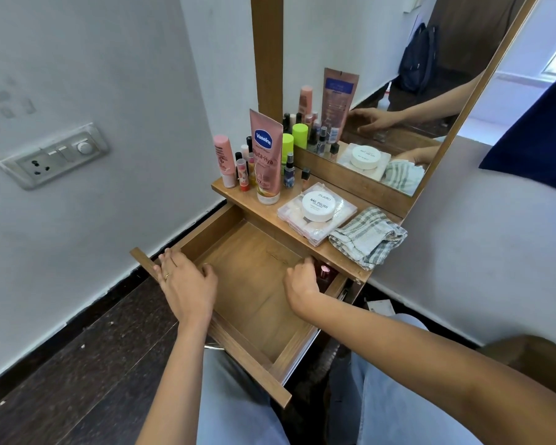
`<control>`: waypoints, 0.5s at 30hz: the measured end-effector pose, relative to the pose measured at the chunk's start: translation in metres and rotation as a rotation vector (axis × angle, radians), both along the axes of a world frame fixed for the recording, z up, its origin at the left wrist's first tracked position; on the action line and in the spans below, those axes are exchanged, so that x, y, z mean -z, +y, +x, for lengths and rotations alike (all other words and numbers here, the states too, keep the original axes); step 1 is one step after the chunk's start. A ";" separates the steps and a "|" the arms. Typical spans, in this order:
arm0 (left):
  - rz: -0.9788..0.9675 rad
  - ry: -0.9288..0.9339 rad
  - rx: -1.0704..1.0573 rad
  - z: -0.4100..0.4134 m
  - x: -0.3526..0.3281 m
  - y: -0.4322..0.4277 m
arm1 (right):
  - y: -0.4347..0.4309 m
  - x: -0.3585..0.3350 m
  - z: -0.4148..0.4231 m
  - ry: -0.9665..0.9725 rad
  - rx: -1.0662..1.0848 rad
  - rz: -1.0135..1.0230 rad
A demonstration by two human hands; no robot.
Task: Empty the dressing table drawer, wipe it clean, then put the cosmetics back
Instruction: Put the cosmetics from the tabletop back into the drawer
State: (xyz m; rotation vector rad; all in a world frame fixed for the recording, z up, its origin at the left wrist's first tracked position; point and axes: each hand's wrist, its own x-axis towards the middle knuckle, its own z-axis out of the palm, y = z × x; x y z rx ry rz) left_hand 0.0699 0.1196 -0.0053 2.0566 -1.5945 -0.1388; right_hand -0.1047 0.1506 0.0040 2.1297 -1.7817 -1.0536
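Brown wood makes up the long open drawer [257,284], which sticks out from under the bench [331,256] toward our knees. We see its plain wooden floor. Far back on the right, one small bottle with a shiny pink cap [325,272] sits in the shadow under the bench top.

Our right grip [300,281] reaches in just beside that bottle with its fingers curled. We cannot tell if it holds the bottle or only touches it. Our left grip [187,284] lies loose on the drawer's left rim near the front corner. Its fingers are fairly straight over the edge and its thumb is inside.

More cosmetics stand up on the bench. A tall pink Vaseline tube [265,155] stands on its cap. A pale pink bottle [223,160] is to its left, and a bright green-capped bottle [288,146] is behind it. A round white tub marked NAIL POLISH [318,205] sits on a flat clear plastic box [315,231]. A grey and white checked cloth [368,237] lies folded just to the right of the box. A big wood-framed mirror [382,75] stands behind them all.
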 end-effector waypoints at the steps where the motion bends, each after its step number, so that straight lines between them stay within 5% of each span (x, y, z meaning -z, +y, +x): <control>1: 0.003 0.000 0.000 0.000 0.000 0.000 | 0.000 0.000 0.000 -0.007 0.010 -0.005; 15: 0.014 -0.011 -0.007 -0.001 -0.004 0.000 | 0.000 -0.001 -0.005 -0.077 0.062 -0.067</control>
